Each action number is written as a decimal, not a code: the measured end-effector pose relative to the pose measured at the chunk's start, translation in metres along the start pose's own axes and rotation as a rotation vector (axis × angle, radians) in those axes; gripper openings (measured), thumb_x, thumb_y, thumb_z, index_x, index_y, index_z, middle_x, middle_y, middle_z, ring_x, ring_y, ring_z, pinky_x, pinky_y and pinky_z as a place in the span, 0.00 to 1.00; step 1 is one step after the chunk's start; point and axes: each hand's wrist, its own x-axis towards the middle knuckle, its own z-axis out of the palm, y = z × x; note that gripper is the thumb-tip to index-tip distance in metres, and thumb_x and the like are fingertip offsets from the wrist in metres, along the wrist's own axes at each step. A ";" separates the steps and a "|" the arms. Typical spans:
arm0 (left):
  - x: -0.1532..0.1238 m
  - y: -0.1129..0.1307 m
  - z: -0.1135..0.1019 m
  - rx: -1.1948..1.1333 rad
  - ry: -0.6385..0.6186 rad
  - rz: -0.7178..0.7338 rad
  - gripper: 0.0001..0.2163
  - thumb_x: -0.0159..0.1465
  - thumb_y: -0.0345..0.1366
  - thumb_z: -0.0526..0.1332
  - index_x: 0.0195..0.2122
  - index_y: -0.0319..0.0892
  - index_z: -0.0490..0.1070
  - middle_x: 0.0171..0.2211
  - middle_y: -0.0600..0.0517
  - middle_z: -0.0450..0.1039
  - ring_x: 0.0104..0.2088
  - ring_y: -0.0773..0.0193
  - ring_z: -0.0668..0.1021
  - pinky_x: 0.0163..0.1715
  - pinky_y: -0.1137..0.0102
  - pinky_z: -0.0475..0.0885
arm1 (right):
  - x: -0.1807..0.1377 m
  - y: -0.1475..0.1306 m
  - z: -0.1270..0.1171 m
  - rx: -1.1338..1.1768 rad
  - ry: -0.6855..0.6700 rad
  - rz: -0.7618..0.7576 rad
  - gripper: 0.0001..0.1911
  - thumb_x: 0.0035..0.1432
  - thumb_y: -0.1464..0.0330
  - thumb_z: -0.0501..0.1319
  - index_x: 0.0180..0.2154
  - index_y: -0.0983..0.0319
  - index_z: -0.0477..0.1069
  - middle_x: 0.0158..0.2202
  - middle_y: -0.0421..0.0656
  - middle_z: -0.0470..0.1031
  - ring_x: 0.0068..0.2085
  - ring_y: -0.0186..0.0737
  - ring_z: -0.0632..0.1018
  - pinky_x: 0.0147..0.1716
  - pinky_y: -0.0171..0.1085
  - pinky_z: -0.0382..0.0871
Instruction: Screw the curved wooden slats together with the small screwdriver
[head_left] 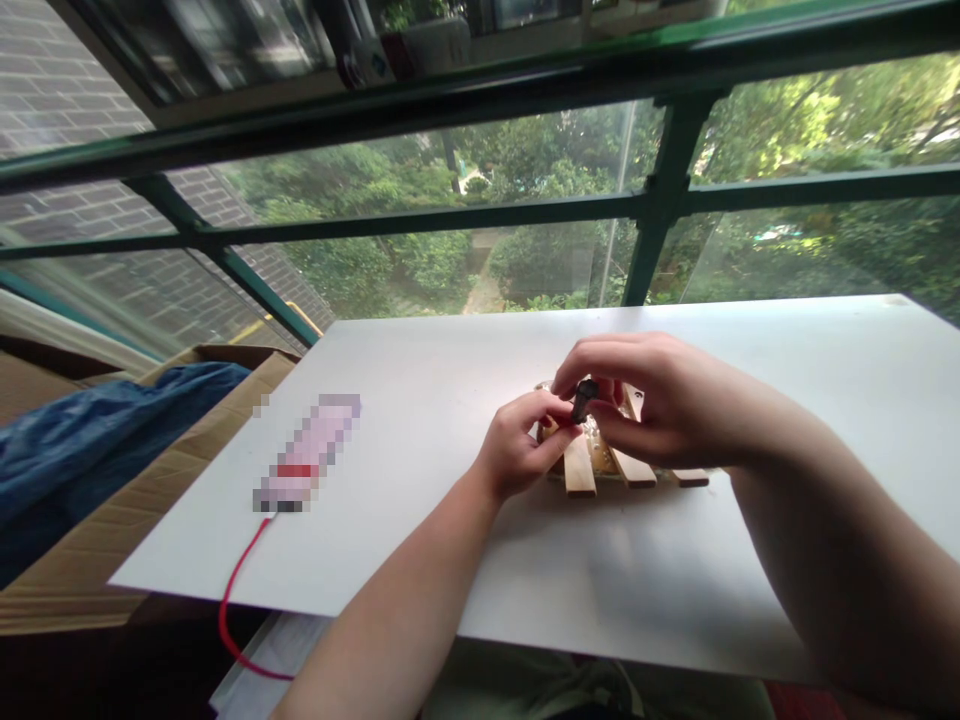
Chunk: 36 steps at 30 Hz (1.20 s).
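My left hand is closed in a pinch, its thumb and forefinger on a small dark, knobbly object whose kind I cannot make out. From the other side, my right hand curves over with its fingertips and thumb closed about the same object. Pale wooden slats lie on the table just below both hands. Among them is a shiny, golden-brown patch with clear bead-like spots, largely covered by my fingers.
The white table ends at a green-framed window or railing. On its left lies a blurred-out phone-like item with a red cable running over the near edge. A cardboard box with blue cloth stands at left.
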 end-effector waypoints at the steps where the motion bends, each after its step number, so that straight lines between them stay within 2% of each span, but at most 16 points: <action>1: -0.001 -0.001 0.000 0.005 0.004 -0.009 0.05 0.61 0.34 0.63 0.38 0.41 0.74 0.33 0.51 0.75 0.30 0.67 0.74 0.32 0.71 0.71 | 0.000 0.001 0.000 0.001 0.001 -0.007 0.15 0.52 0.78 0.57 0.42 0.61 0.71 0.33 0.41 0.74 0.31 0.33 0.71 0.30 0.33 0.63; 5: -0.002 -0.003 0.002 0.014 0.018 -0.018 0.05 0.61 0.34 0.64 0.38 0.41 0.74 0.33 0.51 0.76 0.30 0.67 0.75 0.32 0.72 0.71 | 0.000 0.004 0.001 -0.032 0.017 0.002 0.16 0.52 0.79 0.57 0.41 0.60 0.72 0.34 0.41 0.75 0.32 0.34 0.71 0.31 0.33 0.62; 12: 0.000 0.000 -0.001 -0.024 -0.022 0.004 0.03 0.61 0.31 0.62 0.36 0.41 0.73 0.34 0.51 0.75 0.31 0.68 0.73 0.33 0.72 0.70 | 0.000 0.005 0.002 -0.086 0.044 0.028 0.09 0.58 0.72 0.59 0.42 0.61 0.74 0.31 0.41 0.74 0.29 0.33 0.71 0.30 0.34 0.62; 18: 0.001 0.000 -0.002 -0.040 -0.051 0.007 0.04 0.61 0.29 0.60 0.37 0.40 0.73 0.35 0.51 0.75 0.32 0.67 0.73 0.35 0.71 0.70 | 0.001 0.007 0.003 -0.116 0.085 0.047 0.05 0.58 0.69 0.63 0.38 0.62 0.74 0.29 0.40 0.73 0.28 0.32 0.69 0.28 0.33 0.59; 22: 0.000 0.000 -0.001 -0.036 -0.033 0.006 0.06 0.61 0.29 0.60 0.39 0.40 0.73 0.34 0.51 0.75 0.33 0.67 0.74 0.36 0.71 0.71 | 0.003 0.009 0.005 -0.127 0.108 0.068 0.08 0.57 0.65 0.65 0.34 0.63 0.72 0.27 0.39 0.71 0.26 0.31 0.68 0.27 0.32 0.58; 28: -0.001 0.000 0.001 -0.061 0.057 0.035 0.10 0.61 0.30 0.63 0.44 0.40 0.72 0.34 0.52 0.75 0.32 0.67 0.75 0.36 0.72 0.72 | 0.005 0.011 0.009 -0.129 0.137 0.101 0.11 0.56 0.63 0.66 0.30 0.62 0.69 0.24 0.37 0.69 0.24 0.30 0.65 0.24 0.31 0.55; 32: -0.001 -0.001 0.002 -0.061 0.055 0.057 0.09 0.60 0.30 0.63 0.43 0.40 0.72 0.34 0.52 0.75 0.32 0.67 0.75 0.36 0.72 0.72 | 0.005 0.011 0.010 -0.127 0.145 0.092 0.11 0.55 0.63 0.67 0.30 0.62 0.69 0.24 0.37 0.68 0.25 0.29 0.64 0.24 0.31 0.55; 36: -0.001 -0.001 0.001 -0.073 0.048 0.028 0.08 0.63 0.31 0.60 0.44 0.40 0.72 0.37 0.49 0.76 0.37 0.63 0.77 0.40 0.69 0.72 | 0.005 0.012 0.010 -0.129 0.152 0.084 0.10 0.56 0.64 0.66 0.30 0.62 0.69 0.25 0.37 0.68 0.25 0.29 0.65 0.25 0.31 0.56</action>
